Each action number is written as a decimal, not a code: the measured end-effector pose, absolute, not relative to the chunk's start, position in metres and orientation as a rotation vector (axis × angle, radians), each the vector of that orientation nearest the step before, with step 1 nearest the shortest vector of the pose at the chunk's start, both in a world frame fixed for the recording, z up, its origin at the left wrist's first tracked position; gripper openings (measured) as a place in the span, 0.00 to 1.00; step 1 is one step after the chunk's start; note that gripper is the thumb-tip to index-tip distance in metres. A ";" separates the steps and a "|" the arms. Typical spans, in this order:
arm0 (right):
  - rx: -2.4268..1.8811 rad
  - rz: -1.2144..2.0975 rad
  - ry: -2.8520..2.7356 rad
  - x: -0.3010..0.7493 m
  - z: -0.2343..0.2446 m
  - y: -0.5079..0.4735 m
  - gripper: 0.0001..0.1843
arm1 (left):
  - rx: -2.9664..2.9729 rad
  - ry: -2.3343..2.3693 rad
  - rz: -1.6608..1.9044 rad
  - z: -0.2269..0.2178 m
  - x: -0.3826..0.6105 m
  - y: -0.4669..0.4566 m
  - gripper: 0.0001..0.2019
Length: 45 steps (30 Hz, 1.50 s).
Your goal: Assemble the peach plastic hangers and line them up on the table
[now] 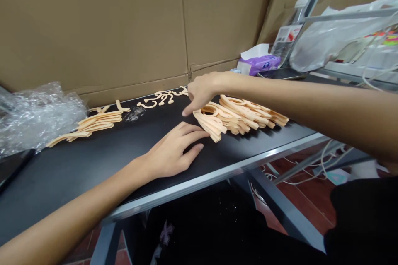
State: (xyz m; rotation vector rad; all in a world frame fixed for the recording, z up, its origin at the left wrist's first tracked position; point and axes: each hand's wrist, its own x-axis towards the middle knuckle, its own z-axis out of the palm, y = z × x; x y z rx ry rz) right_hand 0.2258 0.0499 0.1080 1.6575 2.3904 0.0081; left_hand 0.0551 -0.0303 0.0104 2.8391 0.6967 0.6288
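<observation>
On the black surface (93, 161), a fanned pile of peach-coloured plastic pieces (248, 114) is laid out in a row to the right of centre. Its long axis runs left to right, roughly along the front edge. The right hand (202, 89) is brought over the left end of this pile from the right, with the forearm passing above the row. Its fingers are bent downward and held loosely together, and the index fingertip is set down just beside the end pieces. Whether a piece is gripped beneath the palm cannot be told.

The left hand (172, 151) is laid flat on the surface, palm down and fingers slightly spread, with nothing held. Its fingertips are pointed at the near left end of the pile and stop just short of it. The pile thus lies to the right of the left hand and directly under the right, which is the nearer.

Further left, a smaller bundle of like pieces (93, 122) is seen, with loose hook-shaped bits (161, 97) behind it near the cardboard wall (124, 29). Crumpled clear wrap (34, 114) is heaped at the far left, and a tissue pack (259, 64) is placed beyond the pile.
</observation>
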 end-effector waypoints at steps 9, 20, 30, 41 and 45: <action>1.167 0.538 3.237 0.168 0.090 -0.026 0.18 | 3.022 1.070 0.683 0.036 -0.037 -0.001 0.07; 0.320 0.174 3.412 0.134 0.021 -0.049 0.18 | 2.894 2.007 0.386 0.059 -0.154 0.030 0.11; 0.560 -0.057 3.288 0.134 0.024 -0.049 0.16 | 2.338 2.247 -0.169 0.056 -0.162 0.041 0.14; 0.605 -0.135 3.260 0.134 0.026 -0.050 0.16 | 2.464 1.930 0.512 0.050 -0.110 0.022 0.14; 0.613 -0.140 3.270 0.134 0.025 -0.050 0.16 | 2.631 1.630 0.616 0.033 -0.089 0.021 0.17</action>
